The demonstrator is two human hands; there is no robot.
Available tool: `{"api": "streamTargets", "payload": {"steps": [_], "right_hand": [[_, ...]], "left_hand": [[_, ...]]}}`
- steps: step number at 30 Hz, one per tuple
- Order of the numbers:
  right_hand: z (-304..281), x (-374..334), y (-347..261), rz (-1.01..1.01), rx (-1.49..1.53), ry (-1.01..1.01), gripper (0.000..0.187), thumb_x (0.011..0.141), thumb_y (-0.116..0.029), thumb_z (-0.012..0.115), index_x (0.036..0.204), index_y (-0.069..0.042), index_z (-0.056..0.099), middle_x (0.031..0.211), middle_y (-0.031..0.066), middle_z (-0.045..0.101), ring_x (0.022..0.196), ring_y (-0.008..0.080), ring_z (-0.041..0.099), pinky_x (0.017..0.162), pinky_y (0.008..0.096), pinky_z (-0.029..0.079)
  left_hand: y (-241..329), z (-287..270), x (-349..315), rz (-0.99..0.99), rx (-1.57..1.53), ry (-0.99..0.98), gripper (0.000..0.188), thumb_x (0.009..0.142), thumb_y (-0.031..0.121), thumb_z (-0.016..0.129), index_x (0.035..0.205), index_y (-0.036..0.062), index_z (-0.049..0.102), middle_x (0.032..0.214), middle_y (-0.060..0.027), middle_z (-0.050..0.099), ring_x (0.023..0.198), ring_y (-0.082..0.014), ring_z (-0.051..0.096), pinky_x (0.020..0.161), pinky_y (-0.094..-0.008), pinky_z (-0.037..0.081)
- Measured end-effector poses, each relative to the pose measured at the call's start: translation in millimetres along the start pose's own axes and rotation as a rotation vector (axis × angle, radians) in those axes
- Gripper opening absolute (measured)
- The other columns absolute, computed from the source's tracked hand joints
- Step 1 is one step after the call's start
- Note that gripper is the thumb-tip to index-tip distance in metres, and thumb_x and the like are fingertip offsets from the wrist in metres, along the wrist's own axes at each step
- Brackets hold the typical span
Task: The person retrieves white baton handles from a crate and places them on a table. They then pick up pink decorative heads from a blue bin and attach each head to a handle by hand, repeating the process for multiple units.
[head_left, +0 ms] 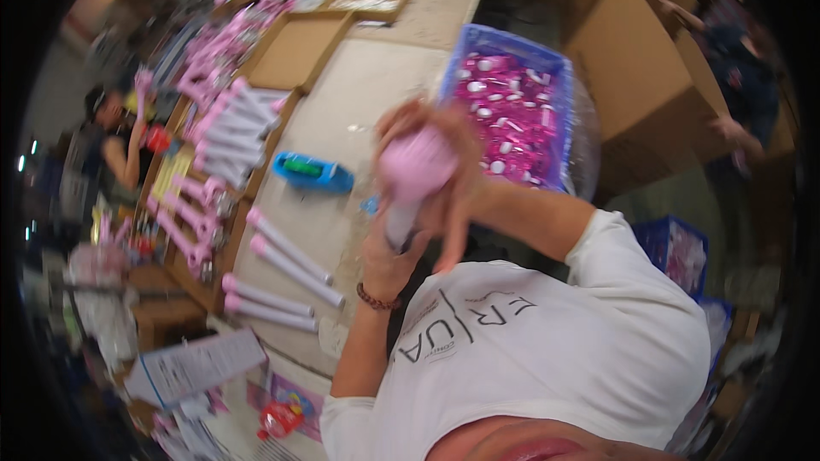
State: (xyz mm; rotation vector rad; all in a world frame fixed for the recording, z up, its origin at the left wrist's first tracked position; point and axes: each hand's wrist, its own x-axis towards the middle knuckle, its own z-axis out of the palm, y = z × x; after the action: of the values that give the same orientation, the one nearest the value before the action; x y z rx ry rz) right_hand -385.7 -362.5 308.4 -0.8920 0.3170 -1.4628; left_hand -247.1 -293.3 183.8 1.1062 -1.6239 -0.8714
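In front of my chest I hold a toy with a rounded pink head and a pale stem (418, 162), blurred by motion. Its stem sits in the grip of my left hand (389, 263), which has a beaded bracelet at the wrist. Around the pink head curl the fingers of my right hand (464, 158); some of them are smeared. Left of my hands, a blue tape-dispenser-like tool (313, 172) with a green inside lies on the table. Several white tubes with pink ends (297, 269) rest nearer to me on the left.
A blue basket (506, 41) of small pink bottles stands at the right. Cardboard trays (295, 46) along the table's left side hold pink and white parts. Large cardboard boxes (636, 93) rise beyond the basket. One person (115, 132) works at far left, another (739, 76) at far right.
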Motion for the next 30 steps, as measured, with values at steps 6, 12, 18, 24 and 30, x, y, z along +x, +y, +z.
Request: {"api": "streamTargets", "payload": {"steps": [6, 12, 18, 24, 30], "right_hand": [[3, 13, -3, -0.039, 0.061, -0.204, 0.071, 0.087, -0.066, 0.046, 0.12, -0.003, 0.048, 0.078, 0.011, 0.054, 0.064, 0.0227, 0.059, 0.055, 0.0335, 0.054], [-1, 23, 44, 0.224, -0.22, -0.008, 0.043, 0.088, -0.03, 0.063, 0.114, -0.003, 0.043, 0.069, 0.0077, 0.054, 0.052, 0.0178, 0.058, 0.044, 0.0307, 0.052], [-8, -3, 74, 0.795, 0.164, -0.229, 0.031, 0.084, -0.031, 0.066, 0.095, -0.016, 0.041, 0.059, -0.0007, 0.043, 0.045, 0.0122, 0.047, 0.039, 0.0301, 0.044], [-39, -7, 73, 0.871, 0.18, -0.096, 0.025, 0.084, -0.025, 0.066, 0.095, -0.017, 0.045, 0.059, -0.0004, 0.044, 0.044, 0.0129, 0.048, 0.041, 0.0302, 0.046], [-57, -6, 70, 0.671, -0.08, -0.025, 0.024, 0.082, -0.019, 0.068, 0.097, -0.012, 0.051, 0.066, 0.0016, 0.051, 0.048, 0.0137, 0.053, 0.045, 0.0307, 0.049]], "left_hand": [[-15, -16, -16, -0.159, 0.249, -0.077, 0.023, 0.079, 0.023, 0.069, 0.087, 0.0043, 0.058, 0.071, -0.0197, 0.063, 0.065, -0.0378, 0.063, 0.057, -0.0436, 0.05], [-5, -3, -25, -0.444, 0.002, -0.05, 0.018, 0.081, 0.017, 0.068, 0.077, 0.0021, 0.058, 0.063, -0.0121, 0.062, 0.057, -0.0275, 0.063, 0.051, -0.0387, 0.049], [6, -15, -16, -0.615, -1.318, -0.447, 0.017, 0.081, 0.01, 0.063, 0.095, 0.0058, 0.054, 0.059, -0.0063, 0.049, 0.047, -0.0188, 0.052, 0.045, -0.0356, 0.046], [-11, 6, -14, -0.675, -1.307, -0.53, 0.045, 0.08, 0.032, 0.07, 0.113, 0.0046, 0.056, 0.058, -0.0068, 0.05, 0.047, -0.0215, 0.053, 0.047, -0.039, 0.046], [-34, 41, -3, -0.436, -0.376, -0.085, 0.039, 0.081, 0.022, 0.069, 0.11, 0.0032, 0.051, 0.069, -0.0122, 0.061, 0.056, -0.0305, 0.06, 0.051, -0.0444, 0.048]]}}
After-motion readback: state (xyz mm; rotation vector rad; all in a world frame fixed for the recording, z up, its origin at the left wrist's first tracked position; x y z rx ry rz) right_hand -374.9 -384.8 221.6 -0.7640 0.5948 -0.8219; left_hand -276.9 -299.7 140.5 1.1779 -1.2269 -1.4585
